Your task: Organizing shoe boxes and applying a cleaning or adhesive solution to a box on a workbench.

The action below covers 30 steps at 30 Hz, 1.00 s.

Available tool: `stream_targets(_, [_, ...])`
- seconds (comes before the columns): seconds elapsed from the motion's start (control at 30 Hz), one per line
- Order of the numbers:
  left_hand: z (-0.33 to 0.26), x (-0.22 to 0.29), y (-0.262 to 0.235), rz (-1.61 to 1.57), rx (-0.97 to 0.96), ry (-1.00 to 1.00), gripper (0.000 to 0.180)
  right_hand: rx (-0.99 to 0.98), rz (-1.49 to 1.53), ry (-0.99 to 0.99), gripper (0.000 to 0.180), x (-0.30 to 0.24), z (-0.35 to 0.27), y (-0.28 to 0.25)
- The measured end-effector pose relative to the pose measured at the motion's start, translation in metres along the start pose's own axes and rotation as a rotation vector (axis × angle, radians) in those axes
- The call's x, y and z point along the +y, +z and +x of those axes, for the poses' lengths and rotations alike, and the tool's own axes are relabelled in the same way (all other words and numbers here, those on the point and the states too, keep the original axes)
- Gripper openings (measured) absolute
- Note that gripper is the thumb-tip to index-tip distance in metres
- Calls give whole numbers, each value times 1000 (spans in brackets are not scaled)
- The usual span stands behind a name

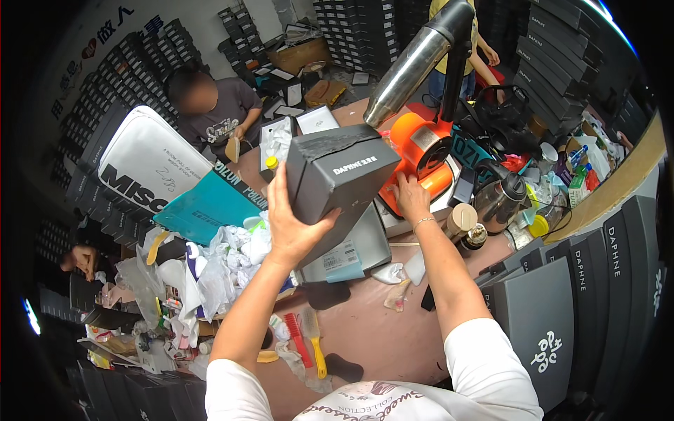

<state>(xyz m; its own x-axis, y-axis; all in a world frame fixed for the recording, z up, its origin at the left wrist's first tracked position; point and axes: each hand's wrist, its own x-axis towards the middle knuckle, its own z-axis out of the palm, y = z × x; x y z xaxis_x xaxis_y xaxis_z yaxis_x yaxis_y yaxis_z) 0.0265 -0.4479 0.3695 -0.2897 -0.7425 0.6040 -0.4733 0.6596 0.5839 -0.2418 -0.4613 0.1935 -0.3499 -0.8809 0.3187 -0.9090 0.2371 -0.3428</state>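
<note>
My left hand grips a dark grey shoebox and holds it tilted in the air, thumb on the near face. The tape along its top edge looks wrinkled. Just right of the box stands an orange hot-air blower with a long metal nozzle. My right hand is at the blower's lower casing, its bent fingers closed against it; the fingertips are partly hidden. Under the raised box lies a grey box lid with a label and a blue strip.
Crumpled white paper and a teal bag lie at the left. A red comb and a yellow-handled brush rest near me. An electric kettle stands right; shoeboxes flank it. A co-worker sits opposite.
</note>
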Motion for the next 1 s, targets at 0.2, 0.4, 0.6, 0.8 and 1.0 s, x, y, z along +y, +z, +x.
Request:
stream_targets(0.2, [-49,14,-63,-223,38,-180,113,-18,-65,-75,38,6,-11,13])
stream_targets(0.4, [-169,40,-148,-224,189,-446,122,-126,-141,-111,44,1,-13,7])
stream_targets(0.6, [-267,69,-212,-53,229,-443,120,2,100,-27,45,-10,-25,-3])
stream_targets(0.8, [-362,81,-268,211,200,-647,119,-213,1072,-49,29,-146,-179,-50])
stream_targets(1.0, [-448,63,-297,112,118,-563,123,-790,1284,-248,50,-270,-373,-118])
